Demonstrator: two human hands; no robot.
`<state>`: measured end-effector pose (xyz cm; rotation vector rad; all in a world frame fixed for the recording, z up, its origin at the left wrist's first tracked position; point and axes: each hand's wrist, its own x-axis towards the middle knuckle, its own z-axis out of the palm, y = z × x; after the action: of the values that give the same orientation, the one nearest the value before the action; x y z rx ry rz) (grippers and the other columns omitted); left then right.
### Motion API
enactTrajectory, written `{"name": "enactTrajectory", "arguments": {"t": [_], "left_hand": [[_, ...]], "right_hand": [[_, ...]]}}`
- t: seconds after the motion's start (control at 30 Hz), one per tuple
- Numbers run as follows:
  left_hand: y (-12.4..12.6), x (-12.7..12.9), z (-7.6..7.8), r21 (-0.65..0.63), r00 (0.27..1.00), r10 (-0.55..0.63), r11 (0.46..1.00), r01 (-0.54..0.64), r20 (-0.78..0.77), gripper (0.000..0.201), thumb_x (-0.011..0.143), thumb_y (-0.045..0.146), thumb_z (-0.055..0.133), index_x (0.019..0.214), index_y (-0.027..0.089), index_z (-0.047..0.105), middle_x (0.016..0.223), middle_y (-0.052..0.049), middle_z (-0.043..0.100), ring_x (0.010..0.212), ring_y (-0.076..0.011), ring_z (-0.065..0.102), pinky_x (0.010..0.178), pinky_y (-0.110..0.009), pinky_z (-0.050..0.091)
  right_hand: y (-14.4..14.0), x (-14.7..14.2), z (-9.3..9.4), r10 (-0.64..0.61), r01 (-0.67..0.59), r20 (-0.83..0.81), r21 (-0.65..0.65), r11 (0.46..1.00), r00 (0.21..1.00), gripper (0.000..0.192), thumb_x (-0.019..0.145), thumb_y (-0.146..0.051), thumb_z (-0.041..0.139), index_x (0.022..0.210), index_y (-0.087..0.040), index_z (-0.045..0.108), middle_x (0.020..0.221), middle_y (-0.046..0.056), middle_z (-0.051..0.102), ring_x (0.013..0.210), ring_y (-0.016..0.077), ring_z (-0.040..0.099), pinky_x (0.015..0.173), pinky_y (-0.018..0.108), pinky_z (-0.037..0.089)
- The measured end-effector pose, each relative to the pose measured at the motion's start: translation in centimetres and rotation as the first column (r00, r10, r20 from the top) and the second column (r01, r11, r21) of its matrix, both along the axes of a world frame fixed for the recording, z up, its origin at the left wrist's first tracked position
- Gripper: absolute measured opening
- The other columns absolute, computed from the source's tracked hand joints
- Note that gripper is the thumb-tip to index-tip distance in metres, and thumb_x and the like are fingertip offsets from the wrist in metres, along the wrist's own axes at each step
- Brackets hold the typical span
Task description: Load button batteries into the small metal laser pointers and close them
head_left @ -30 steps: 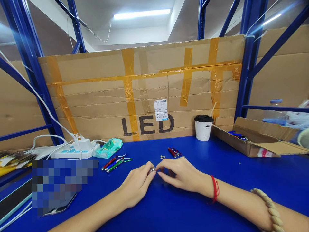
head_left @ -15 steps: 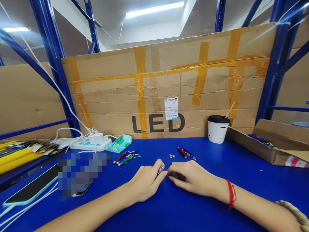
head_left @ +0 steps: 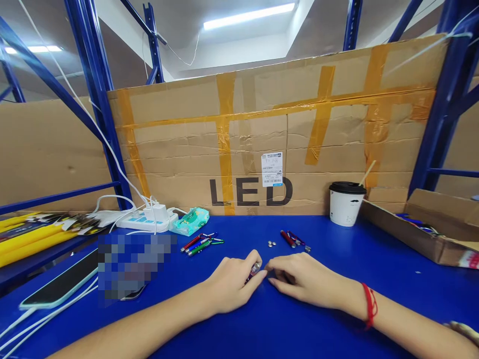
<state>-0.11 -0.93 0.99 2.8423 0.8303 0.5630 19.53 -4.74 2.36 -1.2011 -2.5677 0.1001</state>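
Note:
My left hand [head_left: 235, 281] is closed around a small metal keychain flashlight [head_left: 255, 270]; its silver end and a bit of dark red body show between thumb and forefinger. Close beside it, my right hand [head_left: 301, 276] has its fingers curled in, the tips near the left thumb. Anything inside those right fingers is hidden. Just beyond the hands lie several small silver button cells [head_left: 270, 244]. A red keychain flashlight [head_left: 288, 239] rests behind the right hand, among clips and small silver parts. More flashlights in red, blue and green [head_left: 199, 247] lie grouped beyond my left hand.
At the left are a phone [head_left: 62, 279] with white cables, a power strip [head_left: 144, 221] and a teal tissue pack [head_left: 191, 221]. A lidded paper cup [head_left: 346, 207] and an open cardboard box [head_left: 422, 239] stand at the right. A taped cardboard panel [head_left: 179, 159] closes off the back.
The whole view has shifted slightly, so everything appears farther right. Both hands keep nearly the same pose, and the flashlight's silver end is tilted a little differently in the left fingers.

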Motion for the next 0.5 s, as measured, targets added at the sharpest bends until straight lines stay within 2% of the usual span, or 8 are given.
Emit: {"name": "enactTrajectory", "arguments": {"t": [0.5], "left_hand": [[0.02,-0.08,-0.25,0.042,1.0,-0.005,0.999,0.004,0.012,0.018,0.092,0.034,0.033,0.082,0.021,0.039,0.066,0.004,0.054,0.058,-0.0143,0.053,0.052,-0.022,0.027]], "right_hand": [[0.04,-0.06,0.14,-0.007,0.007,-0.013,-0.036,0.999,1.0,0.013,0.085,-0.023,0.044,0.087,-0.019,0.056,0.065,-0.002,0.057,0.056,0.0093,0.048,0.054,0.018,0.032]]}}
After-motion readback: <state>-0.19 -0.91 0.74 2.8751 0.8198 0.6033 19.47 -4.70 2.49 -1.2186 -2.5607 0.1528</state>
